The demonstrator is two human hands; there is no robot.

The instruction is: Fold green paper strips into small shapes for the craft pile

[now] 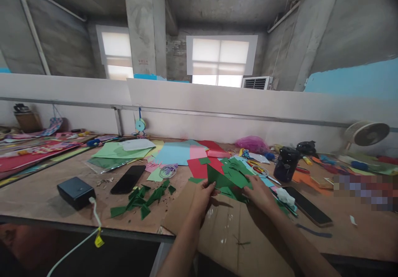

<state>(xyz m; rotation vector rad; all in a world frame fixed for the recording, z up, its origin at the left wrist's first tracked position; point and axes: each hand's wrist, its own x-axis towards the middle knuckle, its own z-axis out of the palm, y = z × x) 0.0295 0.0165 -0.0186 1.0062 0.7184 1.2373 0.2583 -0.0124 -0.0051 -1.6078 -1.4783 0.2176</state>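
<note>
Between my two hands is a sheet of green paper (pixel 222 180), lifted at a tilt above a piece of brown cardboard (pixel 239 231). My left hand (pixel 205 192) pinches its left edge, thumb on top. On the right side, my right hand (pixel 257 192) grips the same paper near its edge. More green paper (pixel 238 171) lies just behind, partly hidden by the sheet. Small dark green paper scraps (pixel 139 200) are heaped on the table to the left of my left hand. Red paper (pixel 196 168) shows beyond the green sheets.
A black phone (pixel 128 179) and a black box with a white cable (pixel 76 193) lie to the left. On the right are another phone (pixel 309 206), a dark cup (pixel 286 164) and a small fan (pixel 367 134). Coloured paper sheets (pixel 174 152) cover the table's back.
</note>
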